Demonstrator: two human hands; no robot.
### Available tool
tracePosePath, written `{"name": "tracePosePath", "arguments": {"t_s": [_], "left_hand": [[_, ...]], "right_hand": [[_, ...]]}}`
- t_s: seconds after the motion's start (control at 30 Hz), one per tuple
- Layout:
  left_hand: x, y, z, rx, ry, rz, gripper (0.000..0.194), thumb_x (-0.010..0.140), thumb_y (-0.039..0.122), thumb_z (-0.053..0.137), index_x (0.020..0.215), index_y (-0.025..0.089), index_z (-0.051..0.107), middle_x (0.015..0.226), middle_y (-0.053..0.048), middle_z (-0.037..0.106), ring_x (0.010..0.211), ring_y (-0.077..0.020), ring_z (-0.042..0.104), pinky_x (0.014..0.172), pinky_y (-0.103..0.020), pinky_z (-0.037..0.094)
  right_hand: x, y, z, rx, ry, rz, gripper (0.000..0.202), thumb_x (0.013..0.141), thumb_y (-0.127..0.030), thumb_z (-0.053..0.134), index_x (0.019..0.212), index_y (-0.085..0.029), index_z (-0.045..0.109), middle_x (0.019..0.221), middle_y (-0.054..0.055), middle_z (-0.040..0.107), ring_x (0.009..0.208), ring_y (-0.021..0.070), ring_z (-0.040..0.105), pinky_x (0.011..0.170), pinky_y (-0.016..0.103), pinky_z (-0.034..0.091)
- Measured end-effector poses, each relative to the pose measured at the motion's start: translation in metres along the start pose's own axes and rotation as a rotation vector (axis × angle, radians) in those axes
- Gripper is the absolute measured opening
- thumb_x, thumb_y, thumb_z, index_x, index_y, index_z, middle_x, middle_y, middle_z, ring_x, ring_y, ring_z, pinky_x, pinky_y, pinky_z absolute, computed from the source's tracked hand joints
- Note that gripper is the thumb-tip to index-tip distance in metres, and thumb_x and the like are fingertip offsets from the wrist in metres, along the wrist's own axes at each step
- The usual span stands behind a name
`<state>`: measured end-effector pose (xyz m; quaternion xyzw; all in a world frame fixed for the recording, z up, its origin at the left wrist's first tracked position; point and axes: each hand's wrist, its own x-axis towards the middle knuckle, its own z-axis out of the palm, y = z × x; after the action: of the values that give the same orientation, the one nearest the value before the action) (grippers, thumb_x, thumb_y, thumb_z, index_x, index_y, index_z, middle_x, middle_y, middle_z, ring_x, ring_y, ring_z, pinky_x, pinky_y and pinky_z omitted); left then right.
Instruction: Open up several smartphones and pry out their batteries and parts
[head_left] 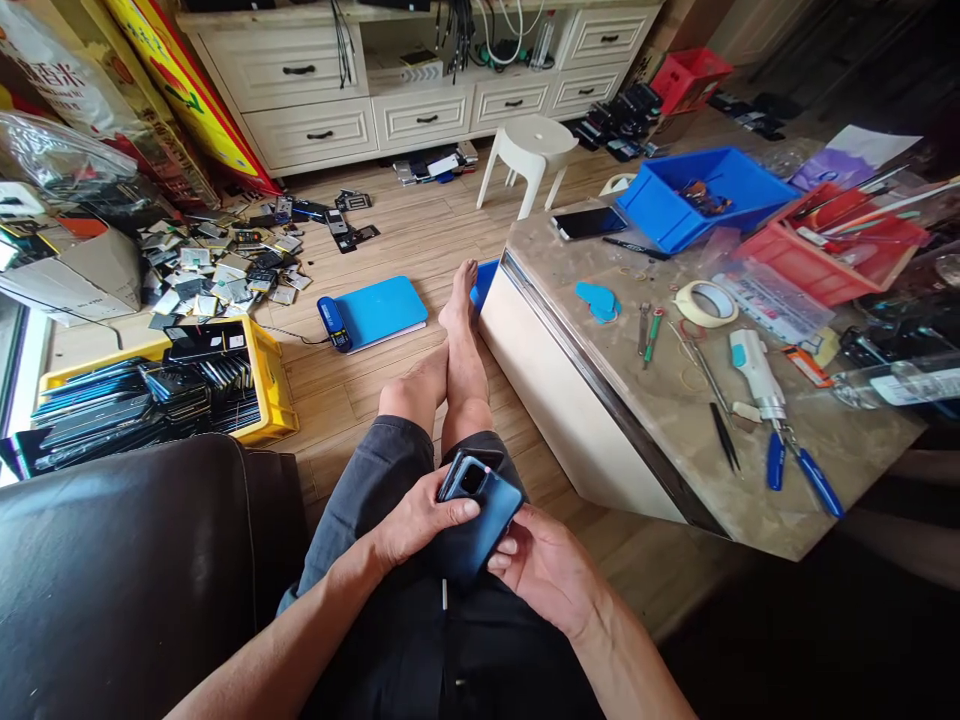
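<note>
Above my lap, both hands are on a dark blue smartphone (491, 505) whose back faces up, with a square black camera block near its top left corner. My left hand (424, 515) grips its left side, thumb lying across the back. A second dark, flat piece shows behind the phone's upper edge; whether it is a separate phone or a part of this one I cannot tell. My right hand (551, 565) pinches the phone's right edge between thumb and fingers. The fingers of my left hand are hidden underneath.
At right stands a table (660, 380) with blue-handled pliers (806, 475), black tweezers (724, 438), a tape roll (706, 302), a blue bin (709, 195) and a red bin (832, 240). On the floor are a yellow crate (274, 385) of phones, scattered parts (225, 265) and a blue mat (382, 310).
</note>
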<state>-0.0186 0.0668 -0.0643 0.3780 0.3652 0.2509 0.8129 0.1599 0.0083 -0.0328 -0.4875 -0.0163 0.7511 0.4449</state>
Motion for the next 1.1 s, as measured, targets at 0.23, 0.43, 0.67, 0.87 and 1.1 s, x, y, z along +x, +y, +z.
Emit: {"name": "tracePosePath", "arguments": {"t_s": [0.23, 0.43, 0.67, 0.87, 1.1], "left_hand": [[0.000, 0.002, 0.001, 0.055, -0.122, 0.001, 0.046, 0.078, 0.052, 0.085, 0.104, 0.017, 0.071, 0.098, -0.004, 0.070, 0.089, -0.0199, 0.062, 0.083, -0.028, 0.048], [-0.001, 0.000, 0.000, -0.040, -0.006, -0.064, 0.058, 0.073, 0.056, 0.088, 0.108, 0.013, 0.072, 0.094, -0.006, 0.071, 0.084, -0.0195, 0.064, 0.078, -0.028, 0.051], [0.001, -0.007, -0.002, -0.201, 0.117, -0.143, 0.060, 0.081, 0.065, 0.078, 0.106, 0.012, 0.069, 0.089, -0.011, 0.074, 0.075, -0.0207, 0.070, 0.071, -0.031, 0.057], [0.003, -0.001, -0.002, -0.397, 0.121, -0.265, 0.068, 0.081, 0.068, 0.075, 0.118, 0.011, 0.066, 0.086, -0.016, 0.077, 0.067, -0.0275, 0.075, 0.061, -0.037, 0.061], [0.003, 0.001, -0.010, -0.500, 0.082, -0.381, 0.074, 0.086, 0.074, 0.064, 0.117, 0.007, 0.071, 0.088, -0.019, 0.079, 0.079, -0.0323, 0.078, 0.068, -0.038, 0.063]], "right_hand": [[-0.004, 0.002, -0.002, 0.080, 0.051, 0.116, 0.042, 0.054, -0.023, 0.091, 0.056, -0.019, 0.049, 0.050, -0.009, 0.040, 0.050, 0.0054, 0.031, 0.051, 0.021, 0.032], [0.003, -0.002, -0.007, -0.038, 0.078, -0.006, 0.043, 0.061, -0.042, 0.096, 0.058, -0.016, 0.062, 0.056, -0.004, 0.056, 0.051, 0.0067, 0.043, 0.051, 0.021, 0.036], [0.004, -0.010, -0.008, -0.373, 0.111, -0.237, 0.052, 0.079, -0.065, 0.081, 0.100, -0.018, 0.082, 0.091, 0.008, 0.076, 0.084, 0.0180, 0.068, 0.075, 0.028, 0.053], [0.014, -0.012, 0.011, -0.492, 0.073, -0.357, 0.048, 0.077, -0.061, 0.084, 0.100, -0.019, 0.081, 0.081, 0.004, 0.073, 0.073, 0.0173, 0.063, 0.071, 0.029, 0.052], [0.027, -0.014, 0.028, -0.388, 0.086, -0.395, 0.034, 0.074, -0.049, 0.087, 0.087, -0.020, 0.075, 0.072, -0.002, 0.063, 0.065, 0.0128, 0.054, 0.062, 0.025, 0.046]]}}
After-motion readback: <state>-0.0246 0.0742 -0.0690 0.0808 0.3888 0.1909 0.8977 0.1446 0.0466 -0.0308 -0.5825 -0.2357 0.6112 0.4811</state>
